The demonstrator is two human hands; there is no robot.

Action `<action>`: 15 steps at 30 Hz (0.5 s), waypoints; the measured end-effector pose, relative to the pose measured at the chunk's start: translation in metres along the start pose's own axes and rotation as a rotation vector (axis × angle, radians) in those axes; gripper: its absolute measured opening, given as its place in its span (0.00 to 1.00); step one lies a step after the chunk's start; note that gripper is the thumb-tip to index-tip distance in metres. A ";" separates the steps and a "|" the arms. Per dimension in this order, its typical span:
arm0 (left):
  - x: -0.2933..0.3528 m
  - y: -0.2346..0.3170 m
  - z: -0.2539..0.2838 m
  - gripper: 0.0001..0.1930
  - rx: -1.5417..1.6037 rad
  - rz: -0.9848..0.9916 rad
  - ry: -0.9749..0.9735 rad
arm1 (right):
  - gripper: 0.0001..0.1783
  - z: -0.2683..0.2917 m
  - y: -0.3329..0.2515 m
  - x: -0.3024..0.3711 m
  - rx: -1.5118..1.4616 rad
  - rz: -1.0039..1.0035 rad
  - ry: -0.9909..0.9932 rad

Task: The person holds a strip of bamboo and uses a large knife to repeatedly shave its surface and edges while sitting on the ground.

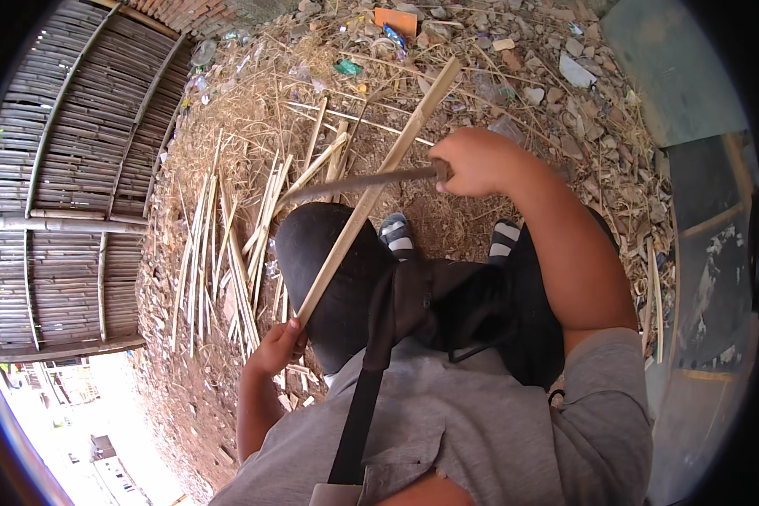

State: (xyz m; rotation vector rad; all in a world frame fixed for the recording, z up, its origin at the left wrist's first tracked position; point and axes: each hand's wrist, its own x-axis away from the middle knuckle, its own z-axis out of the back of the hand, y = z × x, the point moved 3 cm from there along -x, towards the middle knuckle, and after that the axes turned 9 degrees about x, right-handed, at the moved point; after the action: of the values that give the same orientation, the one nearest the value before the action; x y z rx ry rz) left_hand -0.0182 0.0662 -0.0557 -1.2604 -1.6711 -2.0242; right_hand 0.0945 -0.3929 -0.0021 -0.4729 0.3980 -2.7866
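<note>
The long pale strip slants over your black-clad left knee, its near end pinched in your left hand. A long dark blade crosses it, its handle end clasped in your right hand; more strips lie on the ground to your left.

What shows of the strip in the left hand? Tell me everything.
The strip is long, straight and flat, pale yellow-tan, and looks like split bamboo or wood. Its far end is blunt. It slants from the left hand, which grips its near end, up and to the right over the left knee, its far end above the ground. The dark blade in the right hand crosses it about midway; whether they touch, or the strip rests on the knee, I cannot tell.
</note>
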 end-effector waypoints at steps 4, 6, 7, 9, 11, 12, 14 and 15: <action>-0.003 -0.002 -0.001 0.27 -0.077 -0.040 0.009 | 0.28 -0.013 0.044 -0.009 -0.161 -0.071 0.042; -0.005 0.003 0.000 0.27 -0.053 0.022 0.050 | 0.30 -0.015 0.074 -0.014 -0.260 -0.178 0.170; -0.004 0.004 -0.001 0.27 -0.048 0.041 0.051 | 0.29 -0.011 0.078 -0.014 -0.238 -0.246 0.157; -0.001 0.002 0.001 0.26 -0.023 0.040 0.031 | 0.21 0.006 0.060 -0.012 -0.184 -0.295 0.087; 0.000 0.001 0.000 0.25 0.015 0.037 -0.011 | 0.19 0.008 0.035 -0.008 -0.158 -0.188 0.112; -0.003 -0.001 0.001 0.25 0.013 0.045 -0.019 | 0.16 0.006 0.021 -0.002 -0.128 -0.090 0.128; -0.005 -0.005 0.004 0.27 -0.009 -0.026 -0.013 | 0.13 0.004 0.007 0.004 -0.058 -0.037 0.127; -0.006 -0.003 0.002 0.27 -0.008 -0.021 -0.017 | 0.13 -0.003 0.011 0.001 -0.076 -0.019 0.102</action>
State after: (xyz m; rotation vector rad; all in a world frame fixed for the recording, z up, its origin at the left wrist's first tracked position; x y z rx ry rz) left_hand -0.0153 0.0670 -0.0618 -1.2707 -1.6930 -2.0396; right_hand 0.0947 -0.4023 -0.0080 -0.3539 0.5258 -2.8300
